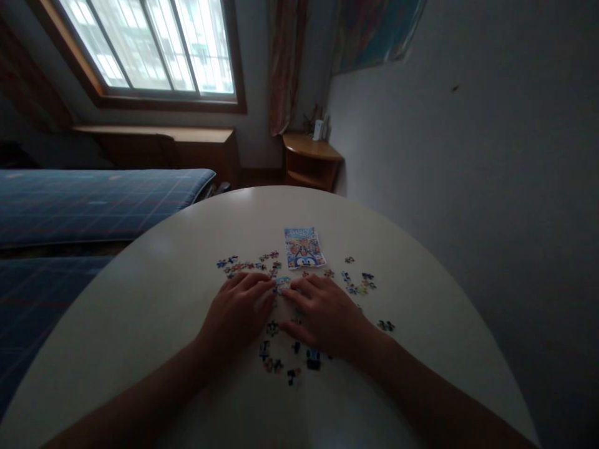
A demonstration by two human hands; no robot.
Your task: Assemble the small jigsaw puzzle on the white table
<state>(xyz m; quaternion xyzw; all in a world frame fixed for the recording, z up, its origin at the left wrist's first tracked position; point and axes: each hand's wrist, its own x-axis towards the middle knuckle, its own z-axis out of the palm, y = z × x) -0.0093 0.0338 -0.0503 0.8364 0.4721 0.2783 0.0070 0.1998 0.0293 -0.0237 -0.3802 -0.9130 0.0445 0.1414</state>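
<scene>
On a round white table, a small light-blue cluster of jigsaw puzzle pieces [282, 284] lies between my two hands. My left hand [238, 307] is closed, its fingertips on the left side of these pieces. From the right, my right hand [322, 310] has its fingertips pressed on the same pieces, the thumb held lower and apart. Its palm covers some of the table. Just beyond the hands lies a printed blue picture sheet or packet [304, 248]. Loose jigsaw pieces [248, 265] spread to the left, and a partly joined group [358, 284] sits to the right.
More pieces [271, 357] lie near my wrists, and a few [386, 325] beside my right forearm. The white table [154, 299] has a curved edge. A bed with a blue checked cover [93, 202] stands left; a wooden corner shelf [311, 149] stands behind, and a wall rises right.
</scene>
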